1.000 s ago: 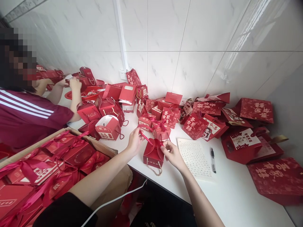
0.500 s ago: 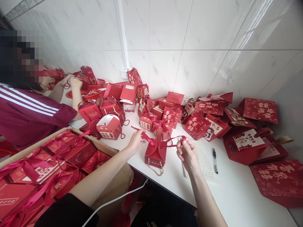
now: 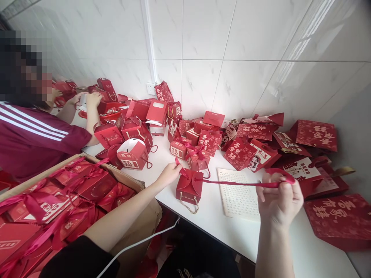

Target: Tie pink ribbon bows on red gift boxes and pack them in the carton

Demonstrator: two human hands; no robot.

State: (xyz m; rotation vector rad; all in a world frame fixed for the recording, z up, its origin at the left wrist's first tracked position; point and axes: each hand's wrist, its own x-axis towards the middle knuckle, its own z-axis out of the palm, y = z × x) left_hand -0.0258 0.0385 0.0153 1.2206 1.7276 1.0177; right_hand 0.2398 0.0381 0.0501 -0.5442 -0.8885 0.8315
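Note:
A small red gift box [image 3: 185, 190] with a gold rope handle [image 3: 189, 209] stands upright on the white table [image 3: 211, 210] in front of me. A dark red ribbon [image 3: 237, 183] runs through its folded top flaps. Just left of the box, my left hand [image 3: 168, 175] pinches the short end of this ribbon. Out to the right, my right hand [image 3: 279, 199] grips the other end, its fingers closed, and the ribbon stretches nearly straight between box and hand. Part of the ribbon loops over the right fingers.
A carton [image 3: 127, 179] of ribboned red boxes fills the lower left. More gift boxes [image 3: 239, 153] line the wall. A notebook [image 3: 236, 197] lies beside my right hand. A co-worker in a striped sleeve [image 3: 34, 127] handles items at the left. A white cable [image 3: 139, 244] crosses below.
My right hand has moved far to the right, drawing the ribbon out into a long line. My left hand has shifted slightly up and right, close against the box top.

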